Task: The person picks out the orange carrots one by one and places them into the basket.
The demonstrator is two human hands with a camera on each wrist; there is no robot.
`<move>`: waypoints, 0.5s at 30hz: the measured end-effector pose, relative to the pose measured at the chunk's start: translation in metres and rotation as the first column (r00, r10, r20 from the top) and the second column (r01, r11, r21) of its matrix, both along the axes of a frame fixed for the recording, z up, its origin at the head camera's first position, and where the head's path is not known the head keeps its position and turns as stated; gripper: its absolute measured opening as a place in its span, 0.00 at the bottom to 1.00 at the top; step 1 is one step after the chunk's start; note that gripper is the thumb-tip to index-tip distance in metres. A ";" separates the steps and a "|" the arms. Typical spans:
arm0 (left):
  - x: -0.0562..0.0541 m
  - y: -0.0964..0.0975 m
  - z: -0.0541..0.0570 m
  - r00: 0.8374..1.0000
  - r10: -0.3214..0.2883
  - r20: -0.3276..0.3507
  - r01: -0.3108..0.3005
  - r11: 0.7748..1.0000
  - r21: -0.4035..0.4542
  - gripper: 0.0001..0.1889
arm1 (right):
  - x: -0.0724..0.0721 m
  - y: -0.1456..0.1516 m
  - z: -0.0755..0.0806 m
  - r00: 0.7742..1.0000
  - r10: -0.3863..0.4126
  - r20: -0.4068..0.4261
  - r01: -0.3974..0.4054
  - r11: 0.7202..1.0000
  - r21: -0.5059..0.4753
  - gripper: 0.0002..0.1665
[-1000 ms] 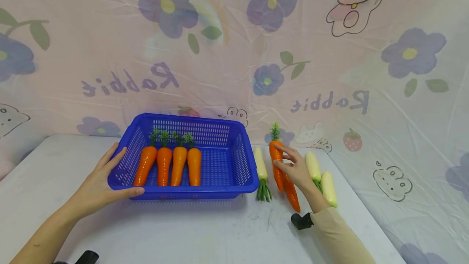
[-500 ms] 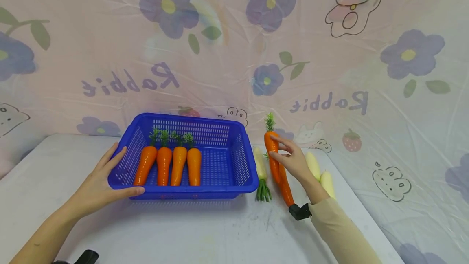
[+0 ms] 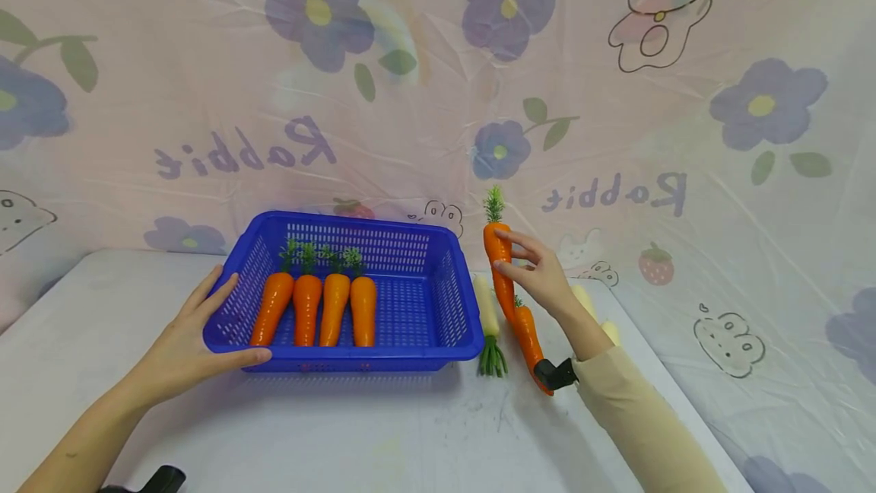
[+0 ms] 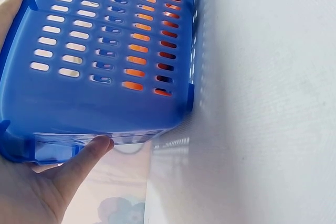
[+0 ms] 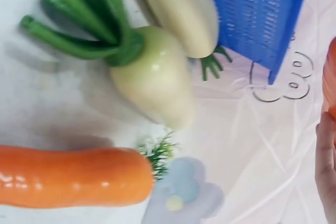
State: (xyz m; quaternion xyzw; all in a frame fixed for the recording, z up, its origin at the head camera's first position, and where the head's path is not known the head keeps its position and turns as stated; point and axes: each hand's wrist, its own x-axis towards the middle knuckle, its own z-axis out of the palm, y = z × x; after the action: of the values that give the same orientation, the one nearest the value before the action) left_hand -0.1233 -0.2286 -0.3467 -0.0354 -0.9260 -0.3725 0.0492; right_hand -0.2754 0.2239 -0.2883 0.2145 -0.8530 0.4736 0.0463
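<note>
My right hand (image 3: 537, 272) pinches an orange carrot (image 3: 497, 243) with a green leafy top, lifted right of the blue plastic basket (image 3: 342, 356). At the right wrist view's right edge, only a strip of this carrot (image 5: 329, 77) and fingers (image 5: 325, 156) show. Below it another carrot (image 3: 527, 333) lies on the table, partly behind a black wrist mount. My left hand (image 3: 188, 341) rests on the basket's left front corner, fingers spread along the side and thumb on the front rim. Several carrots (image 3: 335, 310) lie side by side in the basket's left half.
A white radish (image 3: 486, 306) with green stems lies between basket and carrots. More pale radishes (image 3: 609, 332) lie on the right, mostly hidden by the right arm. The white table (image 3: 383, 432) meets a patterned curtain (image 3: 411, 135) at the back.
My right hand has raised the upper carrot and carried it leftward, away from the carrot on the table. The left hand and basket stay in place.
</note>
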 end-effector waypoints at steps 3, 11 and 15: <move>0.000 0.000 0.001 1.000 0.003 0.006 -0.003 1.000 -0.003 0.60 | 0.000 -0.005 0.008 1.000 -0.004 0.009 0.004 1.000 -0.008 0.30; 0.001 0.000 0.002 1.000 -0.004 0.007 0.004 1.000 0.012 0.59 | -0.004 -0.022 0.033 0.997 -0.007 0.072 0.007 1.000 -0.003 0.30; 0.001 0.000 0.002 1.000 -0.008 0.001 0.008 1.000 0.019 0.60 | -0.005 -0.033 0.049 0.999 0.004 0.049 -0.004 1.000 -0.001 0.30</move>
State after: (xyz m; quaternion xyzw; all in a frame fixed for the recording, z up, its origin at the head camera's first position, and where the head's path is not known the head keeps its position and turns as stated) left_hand -0.1224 -0.2286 -0.3448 -0.0382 -0.9223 -0.3816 0.0475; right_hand -0.2803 0.1909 -0.2394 0.2044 -0.8532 0.4792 0.0243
